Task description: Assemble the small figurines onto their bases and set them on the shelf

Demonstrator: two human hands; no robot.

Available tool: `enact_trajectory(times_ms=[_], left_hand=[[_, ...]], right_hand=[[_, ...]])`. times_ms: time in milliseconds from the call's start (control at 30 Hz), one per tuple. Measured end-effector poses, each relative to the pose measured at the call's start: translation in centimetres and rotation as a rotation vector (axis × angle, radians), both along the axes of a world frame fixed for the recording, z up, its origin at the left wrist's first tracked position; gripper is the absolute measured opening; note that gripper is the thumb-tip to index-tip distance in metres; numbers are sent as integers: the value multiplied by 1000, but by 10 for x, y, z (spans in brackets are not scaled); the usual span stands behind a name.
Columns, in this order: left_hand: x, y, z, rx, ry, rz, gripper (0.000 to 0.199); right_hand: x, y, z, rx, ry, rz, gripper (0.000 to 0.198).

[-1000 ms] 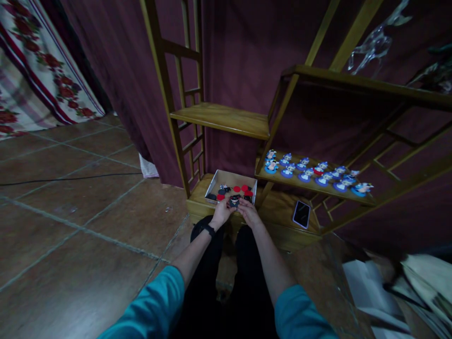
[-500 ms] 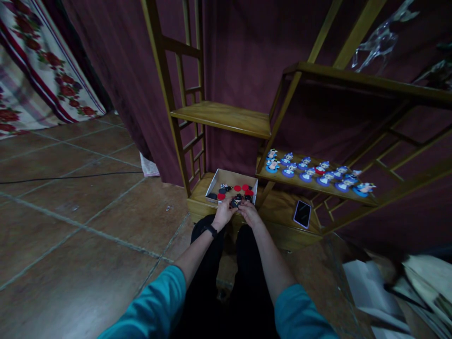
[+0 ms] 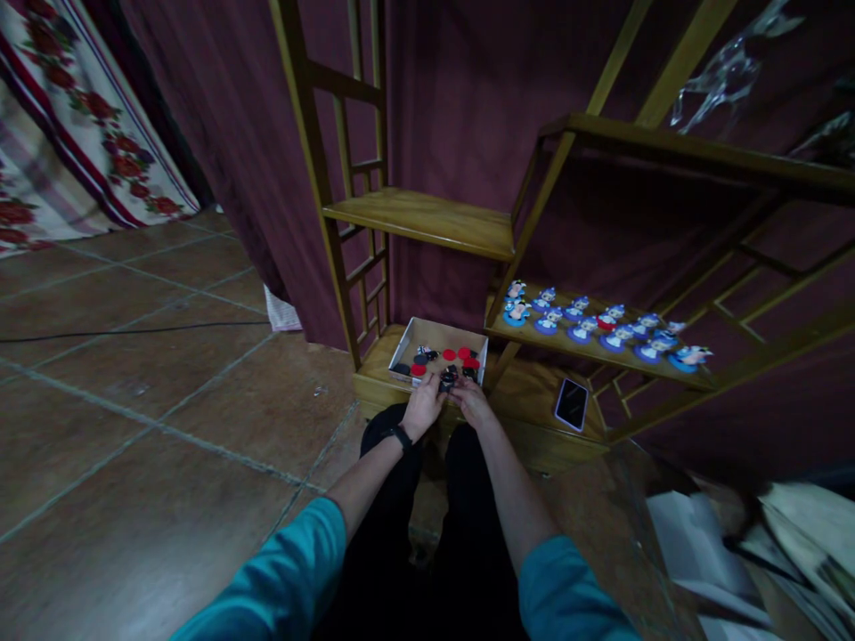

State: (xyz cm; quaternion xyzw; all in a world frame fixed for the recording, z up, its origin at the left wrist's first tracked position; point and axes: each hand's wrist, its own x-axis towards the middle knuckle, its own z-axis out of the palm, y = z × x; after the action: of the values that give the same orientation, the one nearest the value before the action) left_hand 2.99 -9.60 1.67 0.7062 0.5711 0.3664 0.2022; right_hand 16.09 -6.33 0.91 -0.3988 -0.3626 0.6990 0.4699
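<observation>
A small dark figurine is held between my two hands, just above the near edge of a shallow cardboard box. My left hand grips it from the left, and my right hand has its fingers closed on its right side. The figurine's finer details are too small to make out. Inside the box lie several red discs, several black discs and a few small black-and-white pieces.
The box sits on the low wooden shelf. Several blue-and-white figurines on round bases stand in rows on a shelf to the right. Below them lies a phone. A bare-topped shelf juts out above the box. White packaging rests on the floor at right.
The figurine has turned slightly between my fingers, its light front showing less. Both hands have stayed at nearly the same spot over the box edge.
</observation>
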Motion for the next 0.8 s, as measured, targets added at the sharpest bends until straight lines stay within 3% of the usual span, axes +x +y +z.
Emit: enact_trajectory(times_ms=[267, 533, 800], left_hand=[[-3, 0, 6, -50, 62, 15, 50], [-8, -1, 23, 51, 323, -103, 49], [-7, -2, 26, 97, 529, -86, 48]], right_hand=[[-2, 5, -8, 12, -1, 2, 33], [-3, 10, -13, -30, 39, -76, 41], [-4, 13, -14, -58, 13, -99, 42]])
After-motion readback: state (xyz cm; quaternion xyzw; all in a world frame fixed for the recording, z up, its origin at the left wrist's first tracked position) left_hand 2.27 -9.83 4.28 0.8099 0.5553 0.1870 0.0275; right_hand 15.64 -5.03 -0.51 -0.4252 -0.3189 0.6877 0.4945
